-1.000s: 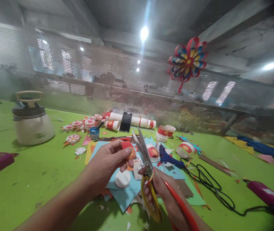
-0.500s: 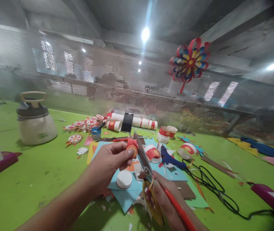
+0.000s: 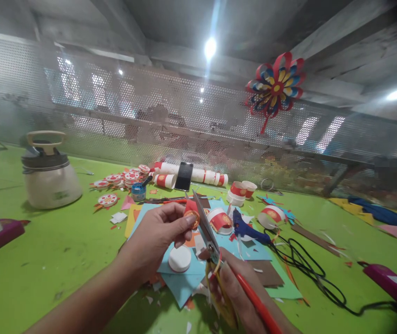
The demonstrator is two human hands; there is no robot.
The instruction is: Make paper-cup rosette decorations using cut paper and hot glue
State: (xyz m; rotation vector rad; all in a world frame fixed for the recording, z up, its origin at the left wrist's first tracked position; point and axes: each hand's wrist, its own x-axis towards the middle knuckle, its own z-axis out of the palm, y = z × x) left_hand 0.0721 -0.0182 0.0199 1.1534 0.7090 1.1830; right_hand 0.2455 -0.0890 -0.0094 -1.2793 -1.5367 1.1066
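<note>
My left hand [image 3: 165,227] pinches a small red paper piece [image 3: 191,214] with a gold printed mark between thumb and fingers. My right hand [image 3: 242,285] is closed round the yellow handles of a pair of scissors [image 3: 208,228]. Their blades point up and away, right beside the red piece. A red stick-like thing [image 3: 259,304] also lies along my right hand; I cannot tell what it is. Below my hands a white round lid-like disc [image 3: 179,259] rests on blue paper [image 3: 180,287]. A cut red-and-white paper cup [image 3: 220,221] lies just behind the scissors.
A blue glue gun [image 3: 250,229] with a looping black cord lies to the right. Behind are a phone [image 3: 184,176], a long tube of paper cups [image 3: 201,175], a blue jar [image 3: 138,191] and decorated discs [image 3: 132,177]. A kettle-like jug [image 3: 50,178] stands left on the green table [image 3: 62,260].
Both hands stay almost in place, still holding the red paper piece and the scissors. The blades sit slightly differently against the piece; the view has shifted very slightly.
</note>
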